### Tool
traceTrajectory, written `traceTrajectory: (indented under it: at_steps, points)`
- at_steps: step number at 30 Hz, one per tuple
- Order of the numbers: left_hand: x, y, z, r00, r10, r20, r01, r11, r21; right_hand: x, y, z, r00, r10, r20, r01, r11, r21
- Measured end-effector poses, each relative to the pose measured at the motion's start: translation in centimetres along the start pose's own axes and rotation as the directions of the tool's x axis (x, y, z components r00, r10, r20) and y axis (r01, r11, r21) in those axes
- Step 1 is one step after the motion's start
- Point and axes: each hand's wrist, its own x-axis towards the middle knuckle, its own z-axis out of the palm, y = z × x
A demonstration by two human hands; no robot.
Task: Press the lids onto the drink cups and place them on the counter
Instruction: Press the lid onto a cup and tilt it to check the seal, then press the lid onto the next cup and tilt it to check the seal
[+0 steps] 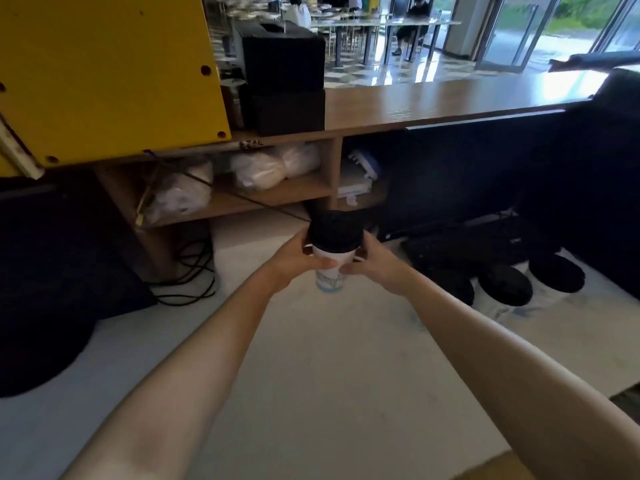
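Left hand (294,259) and right hand (375,263) clasp one lidded cup (330,261); three lidded cups (505,284) stand on the worktop (329,341).

Behind the service side of a café or canteen drinks bar. Long wooden tabletop (433,102) running across, open toward a dining hall with rows of tables (381,24) and seated people (414,19). Glass doors (519,32) at the far right, greenery outside. Black dispenser boxes (282,77) stacked on the tabletop beside a yellow panel (104,71). Shelves (242,195) underneath stuffed with bagged white supplies (263,168). White paper cups with black lids (530,282) grouped on the lower white work surface (329,358), cables (187,271) trailing at the left.
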Motion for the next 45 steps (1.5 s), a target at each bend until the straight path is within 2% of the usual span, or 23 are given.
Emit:
traceTrajectory:
  at_steps: [10,25,30,34,37,40,43,45]
  points:
    - [-0.2,-7.2,0.0,0.993,-0.103,-0.057,0.103,0.995,0.009,0.7,5.7,3.4,0.998,0.049,0.029,-0.049,0.999,0.020]
    - [-1.0,-11.0,0.4,0.982,-0.147,-0.118,0.143,0.989,-0.038,1.1,8.4,5.1,0.995,0.088,0.055,-0.089,0.996,0.008]
    - [-1.8,-10.9,0.6,0.970,-0.160,-0.185,0.183,0.976,0.118,0.4,8.0,4.7,0.990,0.114,0.085,-0.113,0.994,-0.009]
    - [-3.3,-11.9,0.7,0.913,-0.296,-0.281,0.351,0.920,0.172,-1.9,8.1,2.9,0.977,0.182,0.110,-0.181,0.983,-0.021]
    - [-4.8,-12.3,2.2,0.874,-0.421,-0.242,0.465,0.869,0.168,-4.6,9.2,1.1,0.958,0.272,0.089,-0.273,0.962,-0.001]
    - [-5.0,-11.5,5.6,0.871,-0.464,-0.160,0.490,0.843,0.222,-8.0,11.2,-1.4,0.951,0.308,0.024,-0.307,0.951,-0.032]
    - [-4.0,-10.7,9.5,0.903,-0.426,-0.053,0.424,0.865,0.270,-11.7,13.5,-4.4,0.939,0.333,-0.083,-0.342,0.924,-0.172]
    - [-2.9,-10.1,11.8,0.932,-0.363,-0.009,0.351,0.893,0.283,-13.6,14.6,-6.4,0.946,0.306,-0.102,-0.323,0.893,-0.312]
